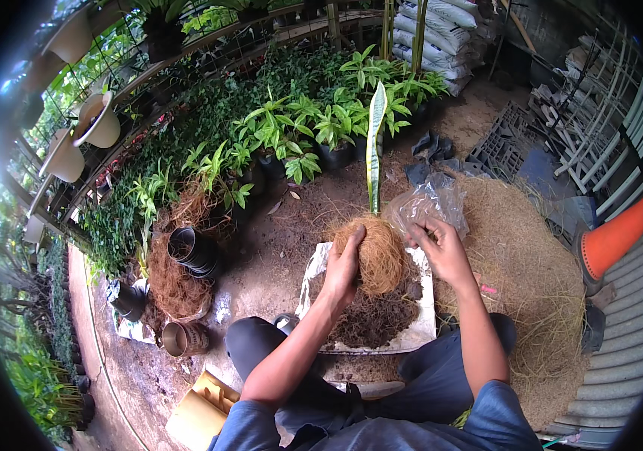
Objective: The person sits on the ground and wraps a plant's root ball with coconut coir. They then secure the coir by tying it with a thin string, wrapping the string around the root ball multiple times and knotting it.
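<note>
My left hand grips a round ball of coconut fibre from its left side, with the thumb on top. Out of the ball's top rises one upright snake plant leaf, green with yellow edges. Just right of the ball is my right hand, its thumb and forefinger pinched close together; whether something thin is between them cannot be made out. A clear plastic bag shows right behind those fingers. Beneath the ball, dark soil mix lies on a white sheet between my knees.
Left stand black nursery pots, a heap of brown fibre and a rusty tin. A pile of husks spreads on the right, beside an orange traffic cone. Potted leafy plants line the back.
</note>
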Action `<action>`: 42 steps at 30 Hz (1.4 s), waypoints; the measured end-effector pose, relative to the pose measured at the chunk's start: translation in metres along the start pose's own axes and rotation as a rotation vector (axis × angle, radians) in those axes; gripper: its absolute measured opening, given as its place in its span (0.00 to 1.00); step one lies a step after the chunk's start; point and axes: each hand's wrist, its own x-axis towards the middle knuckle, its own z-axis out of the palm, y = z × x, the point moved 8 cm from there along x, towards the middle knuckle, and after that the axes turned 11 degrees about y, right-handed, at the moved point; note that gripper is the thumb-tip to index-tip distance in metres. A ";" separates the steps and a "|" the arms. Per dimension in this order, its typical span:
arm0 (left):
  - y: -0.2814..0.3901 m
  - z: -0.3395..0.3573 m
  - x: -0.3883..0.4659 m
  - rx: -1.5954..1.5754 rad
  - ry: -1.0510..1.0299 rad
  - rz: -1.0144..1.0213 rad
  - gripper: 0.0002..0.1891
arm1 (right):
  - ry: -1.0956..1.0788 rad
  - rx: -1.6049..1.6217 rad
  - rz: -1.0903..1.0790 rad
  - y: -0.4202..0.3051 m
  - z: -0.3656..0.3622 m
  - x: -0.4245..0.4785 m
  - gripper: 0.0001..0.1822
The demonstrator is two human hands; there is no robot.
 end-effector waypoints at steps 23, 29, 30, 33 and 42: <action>0.003 0.001 -0.009 0.163 0.060 0.051 0.23 | 0.043 0.177 0.056 0.003 0.016 -0.008 0.07; 0.008 0.008 -0.019 0.164 0.052 0.013 0.25 | -0.026 0.447 0.196 0.018 0.017 -0.008 0.06; 0.008 0.009 -0.019 0.163 0.031 0.003 0.26 | -0.028 0.458 0.219 0.011 0.017 -0.008 0.06; 0.007 0.008 -0.016 0.097 0.011 0.026 0.25 | -0.035 0.506 0.268 0.007 0.016 -0.006 0.07; 0.006 0.007 -0.015 0.100 0.026 0.008 0.23 | -0.218 0.609 0.303 -0.008 0.012 -0.011 0.13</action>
